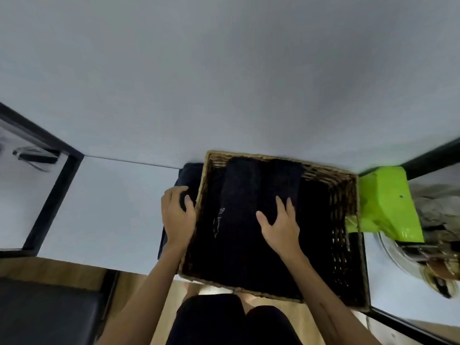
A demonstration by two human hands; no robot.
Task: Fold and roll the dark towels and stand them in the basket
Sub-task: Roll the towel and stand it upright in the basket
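Knees in dark cloth sat nearest the camera, and both forearms reached out over them toward the wicker basket (pixel 348 195), which stood on the pale surface (pixel 119 207) with its near edge overhanging toward the person.

Inside the basket the dark towels (pixel 249 195) lay packed close together; at least two rolls ran side by side, one bearing pale stitching, though the black cloth made it hard to tell where one ended and the next began.

The right hand (pixel 280 226) rested on top of a roll, its fingers (pixel 280 205) straight and moderately spread, thumb out to the side, pressing rather than gripping. The left hand (pixel 178 216) was outside the basket's left wall, its fingers (pixel 174 191) curled over another dark towel (pixel 191 173) lying folded against that wall; whether they had truly closed on it could not be told.

Towelling of this kind would likely be soft, light and limp, apt to unroll if lifted by one corner, so a hold around the whole body of the roll seemed safest.

Farther right a bright green bag (pixel 383 202) leaned beside the basket, and beyond everything rose a plain grey wall (pixel 224 70).
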